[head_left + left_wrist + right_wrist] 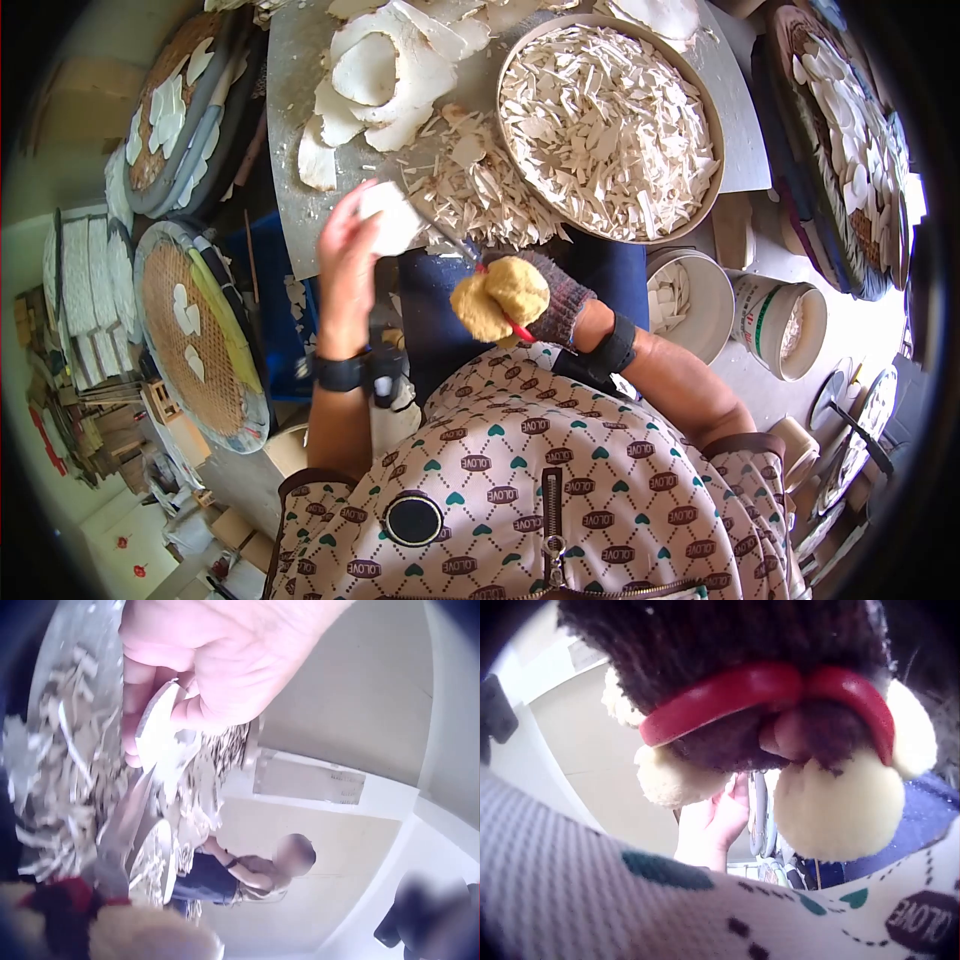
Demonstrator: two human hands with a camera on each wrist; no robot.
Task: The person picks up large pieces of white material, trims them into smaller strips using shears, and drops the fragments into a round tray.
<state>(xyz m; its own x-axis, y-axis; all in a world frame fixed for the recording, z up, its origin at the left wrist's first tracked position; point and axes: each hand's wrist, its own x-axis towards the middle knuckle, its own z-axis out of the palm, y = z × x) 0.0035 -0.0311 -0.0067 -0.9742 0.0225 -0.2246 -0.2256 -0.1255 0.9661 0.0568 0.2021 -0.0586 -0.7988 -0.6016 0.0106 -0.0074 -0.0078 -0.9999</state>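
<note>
In the head view my bare left hand (345, 255) pinches a flat white piece (392, 218) between thumb and fingers. My right hand (560, 298), in a dark knitted glove, grips scissors (447, 238) whose red handles (727, 696) are padded with yellow foam (480, 308). The scissor blades (129, 821) reach to the lower edge of the white piece in the left wrist view. Below both lies a loose heap of cut white strips (480, 190) at the table's near edge. The foam and glove hide part of the handles.
A round tray (640, 241) full of white strips stands on the metal table (300, 225), beside large curled white sheets (410, 60). Buckets (715, 300) stand at the right, round woven trays (165, 300) at the left. Another person (255, 877) appears in the left wrist view.
</note>
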